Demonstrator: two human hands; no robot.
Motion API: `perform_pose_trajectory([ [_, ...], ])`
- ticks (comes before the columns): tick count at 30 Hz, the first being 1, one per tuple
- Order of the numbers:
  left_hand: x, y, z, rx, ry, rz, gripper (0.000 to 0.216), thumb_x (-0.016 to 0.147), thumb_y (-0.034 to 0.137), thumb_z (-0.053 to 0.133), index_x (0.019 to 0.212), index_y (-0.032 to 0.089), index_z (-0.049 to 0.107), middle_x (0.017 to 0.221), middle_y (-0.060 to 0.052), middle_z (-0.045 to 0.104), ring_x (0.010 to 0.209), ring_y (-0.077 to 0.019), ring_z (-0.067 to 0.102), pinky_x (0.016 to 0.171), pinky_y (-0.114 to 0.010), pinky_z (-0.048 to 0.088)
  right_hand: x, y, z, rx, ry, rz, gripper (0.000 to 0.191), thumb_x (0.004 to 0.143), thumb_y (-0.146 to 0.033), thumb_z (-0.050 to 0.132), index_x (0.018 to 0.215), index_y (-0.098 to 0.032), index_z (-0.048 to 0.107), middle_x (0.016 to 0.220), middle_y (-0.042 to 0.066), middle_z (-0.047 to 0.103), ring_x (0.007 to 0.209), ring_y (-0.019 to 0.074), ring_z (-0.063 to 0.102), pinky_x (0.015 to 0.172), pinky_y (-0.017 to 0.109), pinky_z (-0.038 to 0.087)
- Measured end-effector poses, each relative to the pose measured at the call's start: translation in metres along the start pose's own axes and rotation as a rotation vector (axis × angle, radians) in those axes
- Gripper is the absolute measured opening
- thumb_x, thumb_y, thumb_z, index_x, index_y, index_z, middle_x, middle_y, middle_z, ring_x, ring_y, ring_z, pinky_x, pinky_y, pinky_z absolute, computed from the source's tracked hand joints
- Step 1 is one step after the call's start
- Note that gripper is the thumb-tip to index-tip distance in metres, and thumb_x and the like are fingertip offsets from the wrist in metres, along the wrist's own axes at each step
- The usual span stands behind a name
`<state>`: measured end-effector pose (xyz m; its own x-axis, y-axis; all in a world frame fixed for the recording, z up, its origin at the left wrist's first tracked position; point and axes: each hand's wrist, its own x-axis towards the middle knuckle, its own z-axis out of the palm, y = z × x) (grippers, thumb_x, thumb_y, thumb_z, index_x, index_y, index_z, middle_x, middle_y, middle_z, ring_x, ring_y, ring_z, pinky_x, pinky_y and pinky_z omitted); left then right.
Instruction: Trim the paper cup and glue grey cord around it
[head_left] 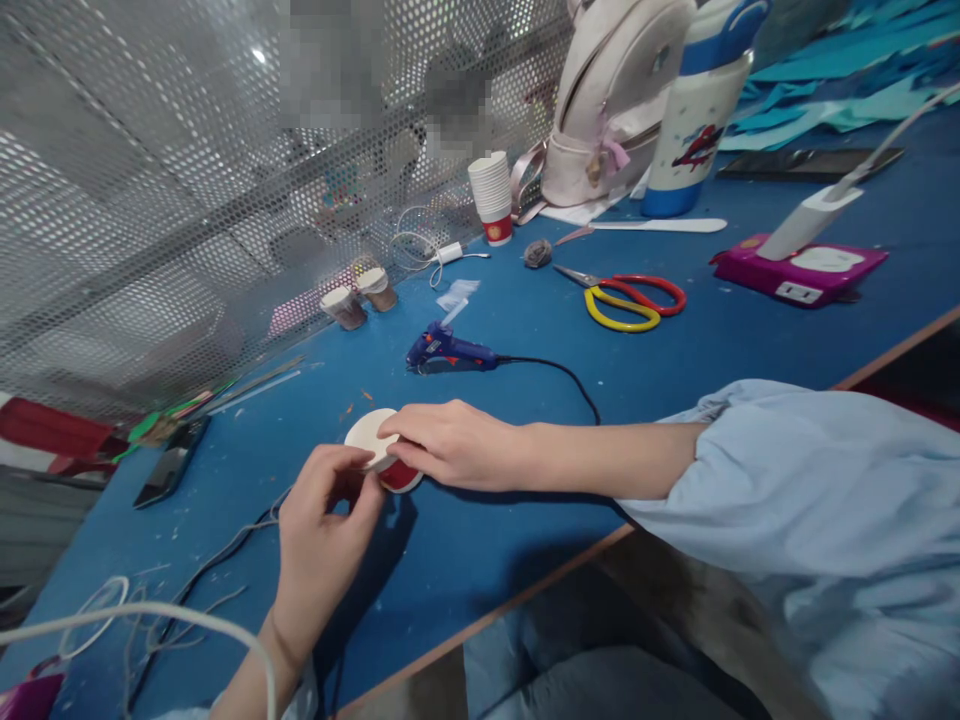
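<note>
A small red-and-white paper cup (402, 477) stands on the blue table, with a white round piece (366, 432) on its top. At the near left edge of that round piece, my left hand (330, 520) pinches with thumb and index finger. From the right, my right hand (442, 440) grips the cup, its fingers over the top and against the side. Part of the cup is hidden behind my fingers. A blue glue gun (454, 350) lies just beyond my hands, its black cord trailing to the right.
Scissors (630, 300) with red and yellow handles, a stack of paper cups (490, 200), a bottle (694, 120) and a purple power strip (810, 265) are to the right. Two small cups (345, 308) stand by the mesh panel. Cords (202, 570) cross the left side near a phone (174, 462).
</note>
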<state>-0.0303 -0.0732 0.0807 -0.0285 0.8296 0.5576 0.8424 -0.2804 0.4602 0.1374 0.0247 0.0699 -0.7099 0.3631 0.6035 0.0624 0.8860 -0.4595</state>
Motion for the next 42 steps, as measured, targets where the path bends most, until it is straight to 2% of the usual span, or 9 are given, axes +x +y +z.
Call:
perform_pose_trajectory([
  [6,-0.0004,-0.0029,-0.0016,-0.058,-0.014,-0.088,0.006,0.085,0.025,0.062,0.086,0.019,0.063,0.082,0.000,0.061,0.063,-0.0111,0.060,0.057,-0.023,0.049,-0.0017,-0.0042,-0.0051,0.053,-0.035,0.052,0.014,0.097,-0.017,0.048,0.106,-0.014,0.059,0.102,0.009,0.069,0.091,0.0177,0.064,0.078,0.029,0.046],
  [12,0.0008,-0.0055,-0.0023,-0.105,0.000,-0.076,0.005,0.086,0.023,0.062,0.085,0.020,0.065,0.082,0.000,0.061,0.066,-0.0121,0.061,0.058,-0.024,0.049,-0.0071,-0.0085,-0.0066,0.044,-0.094,-0.032,0.015,0.097,-0.019,0.049,0.106,-0.014,0.061,0.103,0.009,0.069,0.090,0.0174,0.063,0.075,0.028,0.046],
  [18,-0.0004,-0.0066,-0.0036,-0.109,-0.012,-0.076,0.006,0.086,0.024,0.062,0.085,0.020,0.067,0.081,-0.001,0.062,0.066,-0.0127,0.061,0.058,-0.024,0.049,-0.0076,-0.0038,-0.0029,-0.026,-0.012,0.013,0.014,0.094,-0.015,0.053,0.100,-0.013,0.065,0.092,0.007,0.067,0.084,0.0168,0.060,0.072,0.026,0.044],
  [26,0.0003,-0.0029,-0.0031,-0.083,-0.012,-0.036,0.007,0.084,0.022,0.063,0.087,0.021,0.070,0.082,-0.001,0.064,0.063,-0.0118,0.062,0.057,-0.024,0.049,-0.0057,-0.0009,-0.0025,-0.084,0.047,-0.012,0.016,0.093,-0.014,0.051,0.089,-0.013,0.065,0.086,0.006,0.063,0.076,0.0150,0.056,0.066,0.025,0.040],
  [42,0.0004,0.0021,-0.0028,-0.034,0.000,0.050,0.008,0.085,0.016,0.062,0.082,0.020,0.067,0.073,0.002,0.059,0.061,-0.0098,0.052,0.055,-0.022,0.041,-0.0043,-0.0004,-0.0019,-0.070,0.048,0.040,0.014,0.091,-0.014,0.052,0.083,-0.014,0.063,0.081,0.004,0.062,0.072,0.0138,0.053,0.063,0.024,0.036],
])
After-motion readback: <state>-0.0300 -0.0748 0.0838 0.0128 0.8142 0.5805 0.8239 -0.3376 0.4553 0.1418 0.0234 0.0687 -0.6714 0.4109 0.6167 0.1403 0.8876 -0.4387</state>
